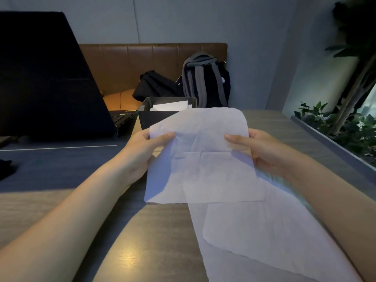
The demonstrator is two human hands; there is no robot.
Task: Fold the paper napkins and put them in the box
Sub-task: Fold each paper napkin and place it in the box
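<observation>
Pale grey-blue wall at the far side, with a thin vertical seam left of centre. Against it, a brown padded bench backrest with vertical stitched panels, and an orange-brown seat cushion below. On the bench, 1 black bag slumped beside 1 grey-striped backpack standing upright. Wood-grain table in the near foreground, with a warm light reflection near its front. Open dark laptop at far left. Along the right, a grey planter ledge with leafy green plants and pale trunks rising.
</observation>
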